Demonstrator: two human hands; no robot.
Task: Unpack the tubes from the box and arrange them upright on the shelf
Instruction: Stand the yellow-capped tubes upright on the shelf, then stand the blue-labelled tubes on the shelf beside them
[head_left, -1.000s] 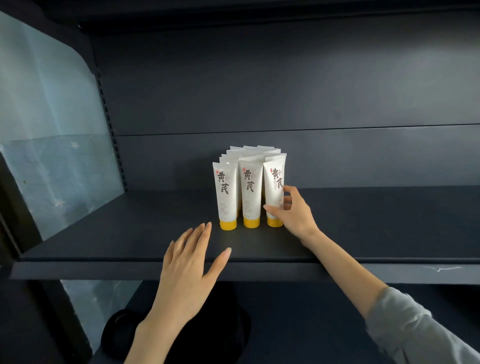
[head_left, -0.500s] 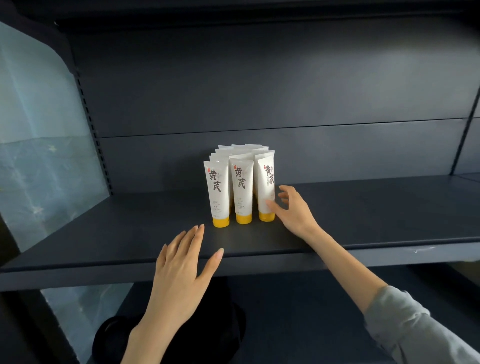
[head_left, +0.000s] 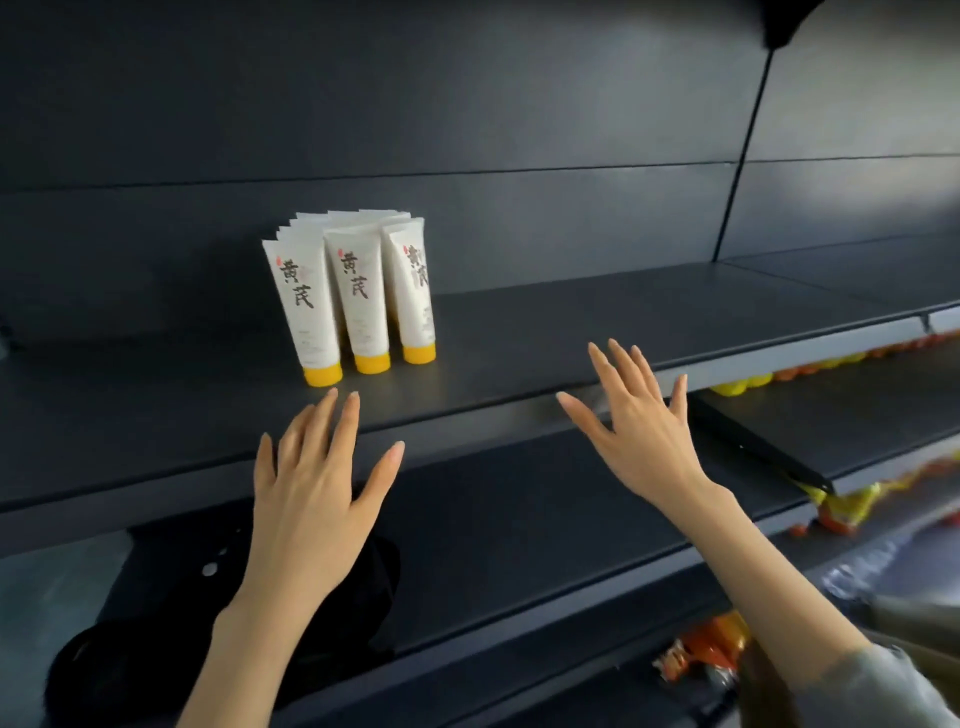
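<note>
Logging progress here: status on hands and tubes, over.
Left hand open, right hand open, both empty. Tubes upright on caps, clustered on shelf. Nothing between hands and tubes.

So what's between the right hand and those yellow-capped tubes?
Nothing but bare dark shelf. The head view shows that stretch clear between the open right hand and the tubes.

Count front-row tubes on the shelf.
3, standing cap-down on the shelf: left tube, middle tube, right tube. More crimped tops show behind them, mostly hidden, so the total is unclear.
</note>
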